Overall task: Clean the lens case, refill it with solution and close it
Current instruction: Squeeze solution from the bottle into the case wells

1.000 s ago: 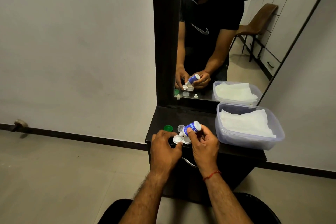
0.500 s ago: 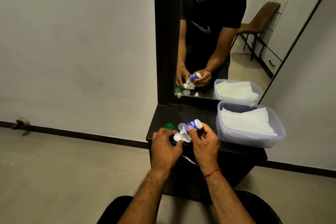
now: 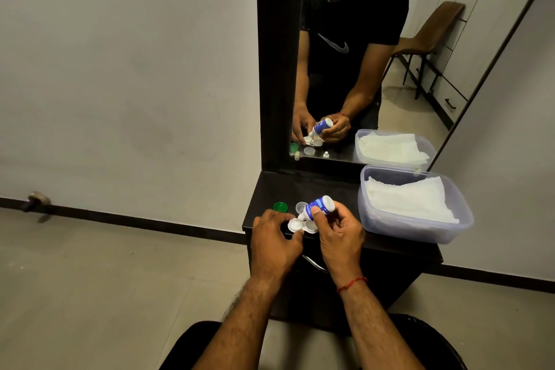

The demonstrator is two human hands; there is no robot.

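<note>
Little has changed in the last second. At the dark table (image 3: pixel 330 186) under the mirror (image 3: pixel 375 69), with the clear plastic tub (image 3: pixel 405 230) of white tissue (image 3: pixel 408 198) well to your right, both hands keep their places. This suggests the refill step is under way and not finished. Whether liquid is flowing is too small to tell.

Your left hand (image 3: pixel 274 242) rests at the table's front edge, its fingers curled around the near left side of the lens case (image 3: pixel 295 225) to steady it. Your right hand (image 3: pixel 341 234) is raised just beside it, thumb and fingers gripping the blue and white solution bottle (image 3: pixel 319 204). The bottle is tilted with its nozzle down and to the left, over the open white case. The case lies flat on the table between your hands. Just behind it sit a clear cap (image 3: pixel 301 206) and a green cap (image 3: pixel 280 206), both off, so closing is not yet done.
</note>
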